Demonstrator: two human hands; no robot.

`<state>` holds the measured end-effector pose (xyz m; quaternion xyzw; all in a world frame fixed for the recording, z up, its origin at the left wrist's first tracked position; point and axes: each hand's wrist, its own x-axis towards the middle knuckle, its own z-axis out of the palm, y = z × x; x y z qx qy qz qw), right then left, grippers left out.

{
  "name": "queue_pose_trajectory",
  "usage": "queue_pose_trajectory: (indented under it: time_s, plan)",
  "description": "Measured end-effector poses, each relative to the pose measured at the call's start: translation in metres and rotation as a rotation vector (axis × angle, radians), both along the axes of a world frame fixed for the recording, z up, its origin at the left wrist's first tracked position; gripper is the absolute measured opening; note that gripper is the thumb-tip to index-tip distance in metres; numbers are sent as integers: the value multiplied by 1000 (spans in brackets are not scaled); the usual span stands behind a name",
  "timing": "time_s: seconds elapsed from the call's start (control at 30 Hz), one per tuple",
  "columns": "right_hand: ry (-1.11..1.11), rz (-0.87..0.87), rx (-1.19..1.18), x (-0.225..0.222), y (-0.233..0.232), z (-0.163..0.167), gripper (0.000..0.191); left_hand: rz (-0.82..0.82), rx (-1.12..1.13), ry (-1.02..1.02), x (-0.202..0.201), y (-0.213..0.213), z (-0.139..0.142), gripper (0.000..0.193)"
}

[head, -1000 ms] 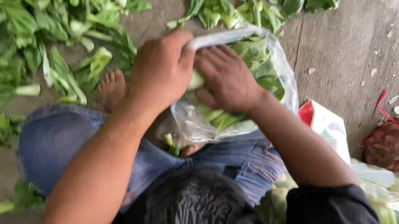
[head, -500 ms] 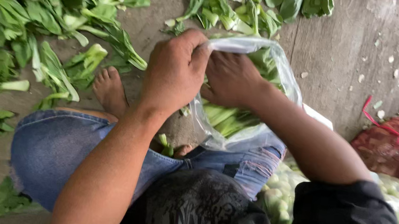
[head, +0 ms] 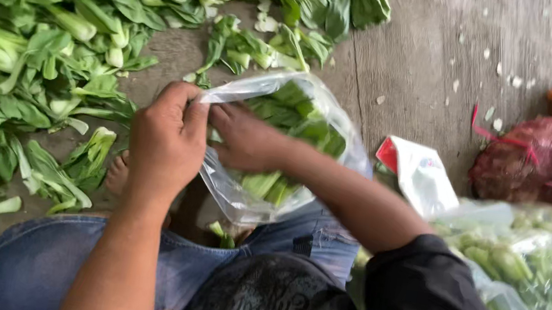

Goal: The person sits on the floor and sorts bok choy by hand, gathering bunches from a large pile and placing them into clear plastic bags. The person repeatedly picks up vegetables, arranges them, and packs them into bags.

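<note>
A clear plastic bag (head: 308, 131) stuffed with leafy green bok choy rests on my lap. My left hand (head: 166, 143) pinches the bag's open rim at its upper left edge. Inside the mouth of the bag, my right hand (head: 246, 140) presses on the greens, fingers partly hidden by the plastic. Both hands meet at the bag's opening, just above my knees in blue jeans (head: 45, 263).
A big heap of loose bok choy (head: 31, 56) covers the concrete floor at left and top. A red mesh sack (head: 547, 168) and a brown one lie at right. Filled clear bags of greens (head: 525, 276) sit at lower right, a red-white packet (head: 420, 175) beside them.
The view has swung left and down slightly. My left hand slid along the bag's rim and now pinches it; the right hand stays in the bag's mouth.
</note>
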<state>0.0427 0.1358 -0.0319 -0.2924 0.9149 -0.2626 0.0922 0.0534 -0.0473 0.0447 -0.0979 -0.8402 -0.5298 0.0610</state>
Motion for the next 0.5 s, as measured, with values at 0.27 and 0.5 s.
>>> queue_pose_trajectory:
  time_s: [0.27,0.5]
  plan:
    - [78,-265,672,5,129,92,24,-99,48,-61,4,14,-5,12]
    - [81,-276,771,103,139,149,32,-63,4,-104,12,16,-5,15]
